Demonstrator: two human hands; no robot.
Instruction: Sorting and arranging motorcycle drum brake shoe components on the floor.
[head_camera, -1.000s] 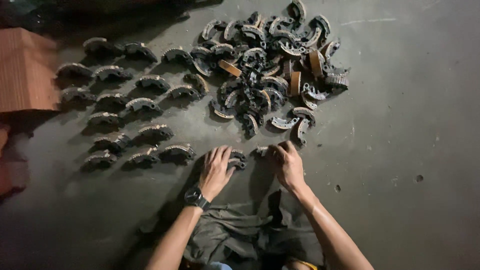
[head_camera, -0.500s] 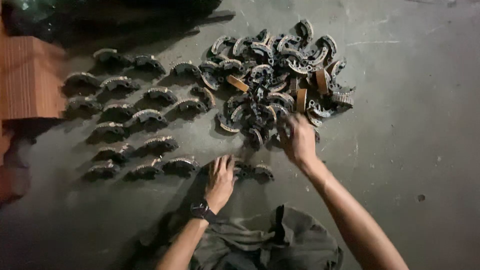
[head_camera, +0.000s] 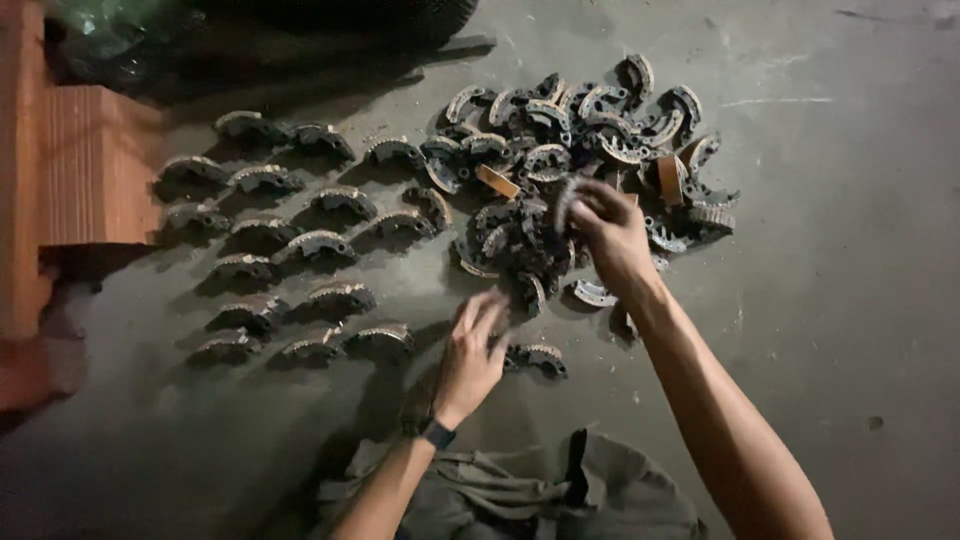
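- Head view is showing the right hand (head_camera: 612, 232) closing its fingers on a curved metal shoe (head_camera: 566, 203) lifted at the near edge of the loose pile (head_camera: 580, 150); the grip looks shallow, so the piece may be slipping back and knocking neighbours out
- The left hand (head_camera: 472, 352) is hovering open, fingers spread and blurred, gripping nothing, just beside a paired shoe (head_camera: 535, 358) lying on the floor
- That hand may be brushing the nearest shoe of the sorted rows (head_camera: 290, 250), nudging it askew
- The tangled pile is crowding the right wrist; an orange brick block (head_camera: 95, 165) is standing left of the rows on the grey concrete floor (head_camera: 850, 300)
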